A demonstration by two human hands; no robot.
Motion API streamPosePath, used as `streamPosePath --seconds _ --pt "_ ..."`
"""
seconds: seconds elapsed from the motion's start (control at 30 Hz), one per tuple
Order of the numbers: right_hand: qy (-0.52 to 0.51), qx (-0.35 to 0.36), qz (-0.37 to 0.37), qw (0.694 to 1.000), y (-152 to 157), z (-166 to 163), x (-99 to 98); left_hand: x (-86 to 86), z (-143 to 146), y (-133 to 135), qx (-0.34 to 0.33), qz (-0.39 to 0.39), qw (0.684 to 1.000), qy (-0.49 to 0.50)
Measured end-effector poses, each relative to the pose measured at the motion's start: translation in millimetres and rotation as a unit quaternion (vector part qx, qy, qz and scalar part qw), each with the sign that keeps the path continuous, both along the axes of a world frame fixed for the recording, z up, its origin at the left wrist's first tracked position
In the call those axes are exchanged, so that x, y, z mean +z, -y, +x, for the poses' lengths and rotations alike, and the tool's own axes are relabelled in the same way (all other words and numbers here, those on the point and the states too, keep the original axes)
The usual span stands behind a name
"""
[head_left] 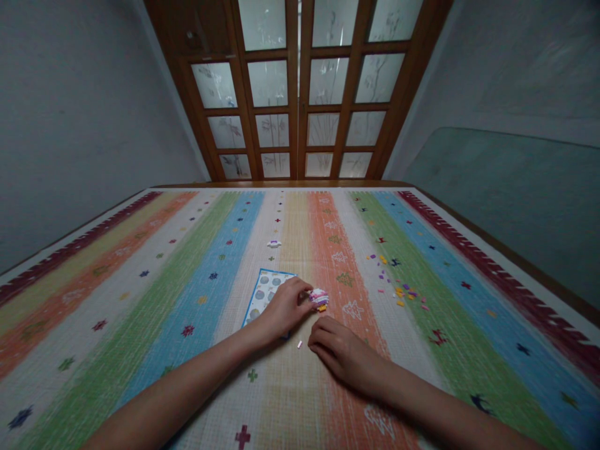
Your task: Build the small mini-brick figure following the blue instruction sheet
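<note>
My left hand (287,307) rests on the striped cloth, its fingers closed in a pinch on a small white, pink and yellow brick model (319,299). Under that hand lies a blue-edged instruction sheet (263,294). My right hand (340,351) lies just below the model with its fingers curled together on the cloth; whether anything is inside them does not show. A tiny pale piece (300,344) lies loose between the two hands.
A scatter of several small coloured bricks (398,284) lies to the right on the cloth. A small white piece (274,244) sits farther back. The striped tablecloth (140,300) covers the table; wooden glass doors (300,94) stand behind, and a glass pane (506,200) leans at right.
</note>
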State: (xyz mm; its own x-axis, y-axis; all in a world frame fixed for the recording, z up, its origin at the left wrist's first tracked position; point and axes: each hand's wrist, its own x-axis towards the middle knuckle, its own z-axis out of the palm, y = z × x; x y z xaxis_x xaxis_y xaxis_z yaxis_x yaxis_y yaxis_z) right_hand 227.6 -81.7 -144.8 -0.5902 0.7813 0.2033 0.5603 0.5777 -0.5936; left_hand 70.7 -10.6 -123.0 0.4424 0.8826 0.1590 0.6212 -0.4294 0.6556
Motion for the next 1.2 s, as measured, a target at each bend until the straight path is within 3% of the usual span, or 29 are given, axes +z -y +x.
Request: streamPosePath --seconds 0.27,0.37,0.53,1.2 --pt "-0.027 -0.013 0.011 0.999 -6.5 5.3 7.2 -4.7 -1.5 -4.0 0.002 0.004 1.000 -0.005" --pt "-0.074 -0.061 0.036 0.995 -25.1 16.5 18.8 -4.6 0.7 -2.1 -0.005 0.009 1.000 -0.003" --pt "-0.047 -0.142 0.022 0.988 -59.5 28.7 32.8 -0.6 1.9 2.0 0.002 0.009 1.000 0.020" --pt "0.037 -0.108 -0.047 0.992 -72.2 17.6 45.4 1.4 2.9 4.0 0.009 -0.012 0.999 0.049"
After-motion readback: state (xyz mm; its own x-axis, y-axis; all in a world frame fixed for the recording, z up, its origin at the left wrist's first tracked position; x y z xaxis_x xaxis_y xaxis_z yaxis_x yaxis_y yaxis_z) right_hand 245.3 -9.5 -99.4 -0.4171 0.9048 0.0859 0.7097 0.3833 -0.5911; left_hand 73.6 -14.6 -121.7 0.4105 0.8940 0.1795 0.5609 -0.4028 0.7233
